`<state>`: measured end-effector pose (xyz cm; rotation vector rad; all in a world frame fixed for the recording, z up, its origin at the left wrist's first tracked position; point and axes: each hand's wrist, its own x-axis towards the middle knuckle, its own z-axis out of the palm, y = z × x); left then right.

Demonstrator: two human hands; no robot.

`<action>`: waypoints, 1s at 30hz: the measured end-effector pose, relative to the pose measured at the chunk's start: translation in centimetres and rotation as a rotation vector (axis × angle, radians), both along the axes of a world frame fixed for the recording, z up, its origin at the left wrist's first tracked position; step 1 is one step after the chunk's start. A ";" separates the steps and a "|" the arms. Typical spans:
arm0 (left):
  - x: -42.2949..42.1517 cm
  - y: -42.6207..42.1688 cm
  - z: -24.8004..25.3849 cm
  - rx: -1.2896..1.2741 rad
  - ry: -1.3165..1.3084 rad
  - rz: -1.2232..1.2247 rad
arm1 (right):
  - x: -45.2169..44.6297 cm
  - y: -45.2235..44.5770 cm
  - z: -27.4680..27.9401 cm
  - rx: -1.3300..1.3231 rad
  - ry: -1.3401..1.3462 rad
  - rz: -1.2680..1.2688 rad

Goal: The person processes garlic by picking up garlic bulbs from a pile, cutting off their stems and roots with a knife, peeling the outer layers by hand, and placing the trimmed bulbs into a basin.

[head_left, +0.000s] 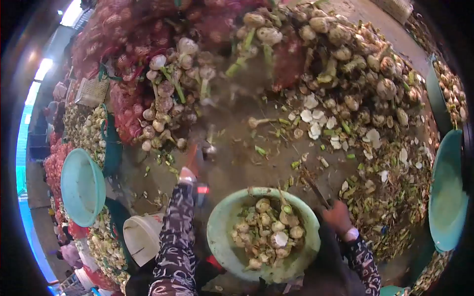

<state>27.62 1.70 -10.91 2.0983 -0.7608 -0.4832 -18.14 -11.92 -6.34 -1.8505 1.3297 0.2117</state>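
My right hand (337,217) is closed round the handle of a long dark-bladed knife (316,189), which points forward over the floor. It is just right of a pale green basin (215,232) holding several garlic bulbs (280,239), some with cut stems. My left hand (193,160), smeared by motion, reaches forward over the floor, left of the basin. Its fingers do not show clearly. Just beyond it lie loose garlic bulbs with stems (165,106).
Red mesh sacks of garlic (123,64) stand ahead. A large garlic heap (365,74) and trimmed stem scraps (385,197) spread to the right. A turquoise basin (83,187) and a white bucket (143,239) stand left; another turquoise basin (447,197) is at the far right.
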 end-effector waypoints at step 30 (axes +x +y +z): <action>-27.1 -4.2 10.8 -0.205 0.947 -0.257 | -0.7 -1.5 6.2 -0.012 -0.404 -0.043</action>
